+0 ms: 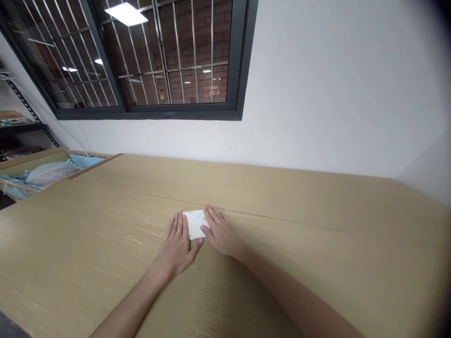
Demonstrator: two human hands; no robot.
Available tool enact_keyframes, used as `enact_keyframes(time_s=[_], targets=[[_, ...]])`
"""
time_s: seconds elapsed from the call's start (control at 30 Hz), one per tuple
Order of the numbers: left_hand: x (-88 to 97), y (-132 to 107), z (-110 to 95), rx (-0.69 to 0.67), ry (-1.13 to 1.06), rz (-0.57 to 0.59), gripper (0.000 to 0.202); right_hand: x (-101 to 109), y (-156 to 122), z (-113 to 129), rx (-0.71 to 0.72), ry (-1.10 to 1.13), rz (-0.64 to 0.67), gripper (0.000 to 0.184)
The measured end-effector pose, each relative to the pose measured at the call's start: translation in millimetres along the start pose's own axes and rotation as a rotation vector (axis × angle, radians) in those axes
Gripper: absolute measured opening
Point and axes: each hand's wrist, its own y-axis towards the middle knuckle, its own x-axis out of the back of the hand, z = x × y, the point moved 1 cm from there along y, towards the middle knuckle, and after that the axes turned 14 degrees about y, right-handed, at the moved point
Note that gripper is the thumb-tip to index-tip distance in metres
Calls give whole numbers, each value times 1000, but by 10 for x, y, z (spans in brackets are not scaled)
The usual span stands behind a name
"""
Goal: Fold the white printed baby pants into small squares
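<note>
The wood-look tabletop (299,197) catches a soft sheen from where I stand, its surface rippled in places. The folded white cloth (195,224) looks matt, the wall (327,84) smooth, the window bars (193,37) shiny metal, the bricks (221,42) rough.

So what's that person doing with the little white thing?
The person has both bare hands on a small, white, printed rectangle, maybe folded cloth, lying flat on the big wood-coloured tabletop. The left hand covers its left edge and the right hand its right edge, fingers out straight. Nobody is lifting it at this moment.
</note>
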Motion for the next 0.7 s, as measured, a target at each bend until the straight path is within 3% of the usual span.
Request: enact_keyframes(time_s=[0.17,0.3,0.47,0.7], targets=[[199,6,47,-72,9,-34,80,92,7,65,104,-18,-35,66],[350,48,67,-107,-33,-28,67,197,4,166,179,0,15,65],[281,90,137,-102,-136,11,74,256,19,102,194,71,31,71],[193,213,264,-45,-352,-38,42,258,109,-155,187,330,0,50]])
